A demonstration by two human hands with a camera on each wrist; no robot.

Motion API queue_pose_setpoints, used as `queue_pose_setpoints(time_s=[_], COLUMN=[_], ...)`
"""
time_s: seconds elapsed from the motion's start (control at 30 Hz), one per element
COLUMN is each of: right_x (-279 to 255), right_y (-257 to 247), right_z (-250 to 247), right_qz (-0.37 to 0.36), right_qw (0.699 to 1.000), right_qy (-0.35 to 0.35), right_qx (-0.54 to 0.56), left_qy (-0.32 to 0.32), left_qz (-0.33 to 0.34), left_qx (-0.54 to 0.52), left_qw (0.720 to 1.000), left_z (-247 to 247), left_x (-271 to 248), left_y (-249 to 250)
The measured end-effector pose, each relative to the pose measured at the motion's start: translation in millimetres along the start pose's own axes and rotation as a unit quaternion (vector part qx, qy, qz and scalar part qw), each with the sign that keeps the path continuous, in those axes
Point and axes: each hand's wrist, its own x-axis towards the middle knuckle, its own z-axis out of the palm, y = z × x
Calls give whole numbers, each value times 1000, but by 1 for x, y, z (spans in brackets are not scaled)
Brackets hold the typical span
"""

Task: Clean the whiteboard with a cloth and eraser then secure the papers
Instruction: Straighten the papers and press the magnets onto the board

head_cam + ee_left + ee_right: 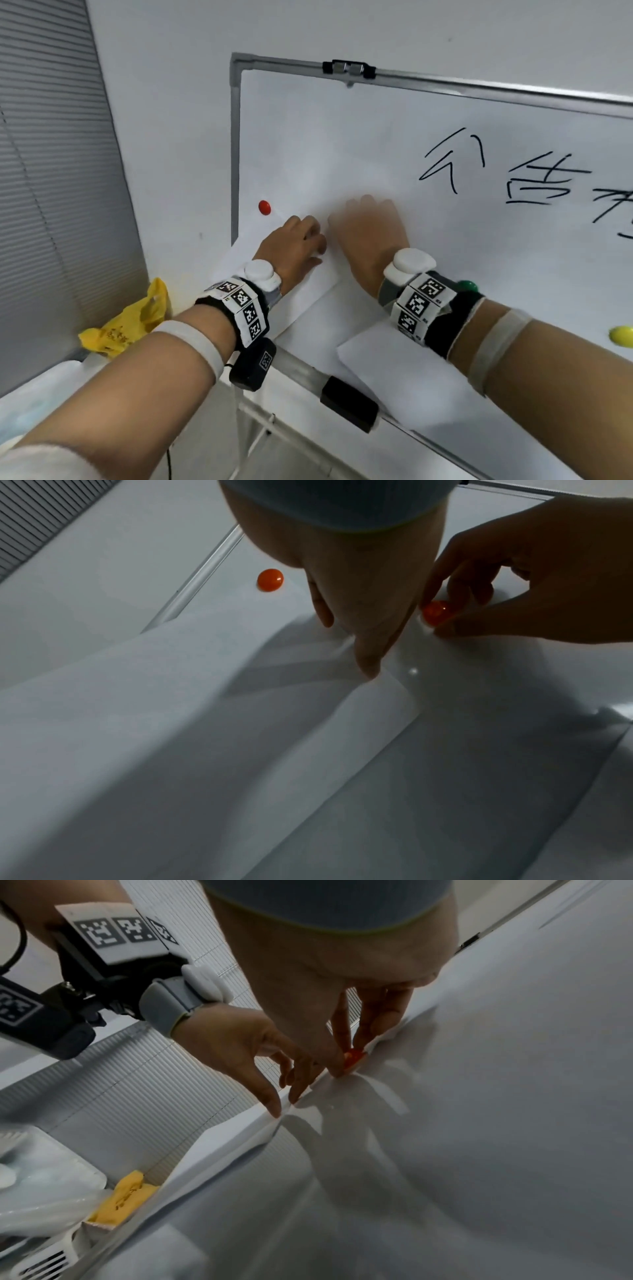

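1. Nearest to the person, a black eraser lies on the ledge at the bottom of the whiteboard, and a second white sheet leans on the board just above it, under the right forearm.
2. A little farther, the left hand rests on the tilted paper. Its fingertips press the upper right corner of the sheet against the board; the fingers are stretched and hold nothing.
3. Just beside it, the right hand pinches a red magnet between thumb and fingers, at the top edge of the same paper.
4. Another red magnet already sits on the upper left corner of the paper, near the board frame.
5. Risk: the sheet hangs crooked and its lower left part goes over the frame. If the left fingers lift before the magnet sits flat, the corner can slip and the paper can turn around the first magnet.
6. Risk: the magnet can catch only the very edge and then let the sheet fall.
7. Farthest, black handwritten characters are not yet wiped; they seem to read 公告, and a third is cut by the picture edge.
8. The square printed codes on both wrist bands are not readable as text.
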Motion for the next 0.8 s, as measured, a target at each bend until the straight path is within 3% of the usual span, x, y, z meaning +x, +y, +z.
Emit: queue_pose_setpoints(time_s=[0.37, 0.47, 0.53, 0.6, 0.7, 0.8], right_x=[2, 2, -3, -16, -33, -42], right_y=[-1, -3, -7, -17, -41, -61], right_z=[5, 10, 13, 19, 28, 40], right_qz=[28, 22, 24, 77, 222, 312], right_qw=[998, 999, 997, 980, 913, 866], right_qy=[15, 39, 16, -47, -145, -145], right_qx=[-60, -17, 67, 178, 309, 363], left_qy=[-7, 1, 5, 7, 13, 19], left_qz=[62, 71, 71, 63, 52, 50], left_qx=[64, 71, 70, 69, 67, 60], left_qw=[996, 995, 995, 996, 996, 997], left_z=[7, 6, 7, 8, 12, 15], left_x=[-3, -3, -3, -4, -5, -6], left_y=[-16, -17, -18, -18, -20, -22])
